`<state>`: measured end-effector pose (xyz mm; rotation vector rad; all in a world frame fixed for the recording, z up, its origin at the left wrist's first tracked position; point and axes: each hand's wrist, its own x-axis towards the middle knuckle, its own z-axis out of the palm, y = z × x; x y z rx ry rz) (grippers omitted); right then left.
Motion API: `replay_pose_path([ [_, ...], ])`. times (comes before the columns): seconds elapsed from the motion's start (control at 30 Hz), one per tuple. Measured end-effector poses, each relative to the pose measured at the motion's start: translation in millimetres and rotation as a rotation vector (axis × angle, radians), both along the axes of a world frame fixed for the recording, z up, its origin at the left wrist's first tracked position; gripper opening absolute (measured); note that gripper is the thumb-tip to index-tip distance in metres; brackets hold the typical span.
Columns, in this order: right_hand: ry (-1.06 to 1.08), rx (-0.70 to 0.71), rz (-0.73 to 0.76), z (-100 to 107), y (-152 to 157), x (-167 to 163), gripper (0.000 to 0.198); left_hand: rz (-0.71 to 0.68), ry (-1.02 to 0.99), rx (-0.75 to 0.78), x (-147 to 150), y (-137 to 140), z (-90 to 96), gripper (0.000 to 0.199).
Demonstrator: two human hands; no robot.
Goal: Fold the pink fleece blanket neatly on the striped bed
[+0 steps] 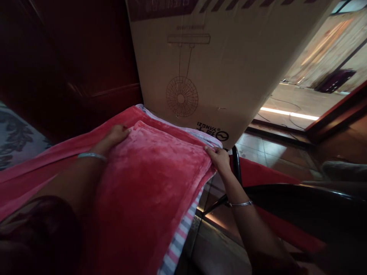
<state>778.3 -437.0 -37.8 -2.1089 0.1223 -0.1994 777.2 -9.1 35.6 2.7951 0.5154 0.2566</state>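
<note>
Folded blanket (155, 168) lies in front of the box (229, 76). Your right hand (220, 157) pinches one corner near the box's lower right; your left hand (116, 134) touches the other corner, finger grip unclear. Judgement: keep that edge taut, layers flush. Striped cloth (180, 235) shows beneath; supporting surface hidden. Dark panel (74, 53) left of box; black chair (304, 206), tiles (260, 147) right.
</note>
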Motion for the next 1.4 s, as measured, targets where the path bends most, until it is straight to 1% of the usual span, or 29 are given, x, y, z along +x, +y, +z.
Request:
replay_pose_path([
  [0.1,0.0,-0.044,0.005,1,-1,1,0.048,0.036,0.083,0.057,-45,7,3.9,0.042],
  [0.2,-0.016,-0.05,0.036,-2,-4,2,0.047,0.068,0.154,0.172,-101,9,7.1,0.045],
  [0.3,-0.02,-0.051,0.054,-6,-6,3,0.046,0.141,0.219,0.261,-155,14,8.3,0.045],
  [0.37,-0.013,-0.046,0.048,-5,-7,3,0.045,0.189,0.247,0.29,-185,22,7.0,0.044],
  [0.43,0.001,-0.056,0.036,-2,-7,3,0.043,0.209,0.265,0.32,-206,30,5.3,0.043],
  [0.53,-0.033,-0.069,0.028,5,-6,2,0.042,0.251,0.259,0.339,-221,38,5.6,0.044],
  [0.63,-0.108,-0.059,-0.016,9,-4,0,0.041,0.365,0.246,0.349,-221,37,8.1,0.051],
  [0.67,-0.111,-0.07,-0.037,8,-3,-1,0.041,0.381,0.253,0.35,-220,36,8.5,0.053],
  [0.73,-0.083,-0.138,-0.077,7,1,-4,0.041,0.365,0.277,0.341,-218,35,8.3,0.051],
  [0.83,-0.021,-0.277,-0.113,6,6,-7,0.04,0.328,0.3,0.317,-216,36,9.3,0.048],
  [0.87,-0.004,-0.309,-0.117,7,8,-8,0.04,0.321,0.289,0.324,-217,36,10.9,0.048],
  [0.93,0.024,-0.339,-0.113,9,9,-8,0.041,0.287,0.22,0.388,-220,29,16.0,0.047],
  [1.0,0.042,-0.354,-0.105,12,10,-9,0.041,0.183,0.14,0.454,-225,7,21.3,0.043],
  [1.03,0.049,-0.361,-0.1,12,10,-8,0.042,0.096,0.107,0.463,-230,-10,22.9,0.039],
  [1.07,0.058,-0.368,-0.094,13,10,-8,0.042,-0.019,0.101,0.437,-236,-31,23.3,0.034],
  [1.1,0.066,-0.374,-0.089,13,9,-8,0.043,-0.161,0.086,0.387,-244,-55,22.5,0.03],
  [1.2,0.075,-0.373,-0.078,13,9,-8,0.045,-0.66,-0.034,0.227,-275,-137,13.1,0.026],
  [1.23,0.073,-0.37,-0.076,13,9,-8,0.045,-0.81,-0.066,0.208,-285,-162,8.5,0.026],
  [1.27,0.071,-0.368,-0.073,13,10,-8,0.045,-0.91,-0.071,0.225,-295,-184,3.7,0.025],
  [1.3,0.069,-0.364,-0.07,13,10,-8,0.045,-0.955,-0.076,0.279,-303,-201,-0.9,0.023],
  [1.33,0.068,-0.361,-0.066,13,10,-9,0.046,-0.968,-0.059,0.341,-308,-214,-5.1,0.019],
  [1.4,0.07,-0.355,-0.059,13,10,-9,0.046,-0.896,0.007,0.466,-313,-228,-11.2,0.018],
])
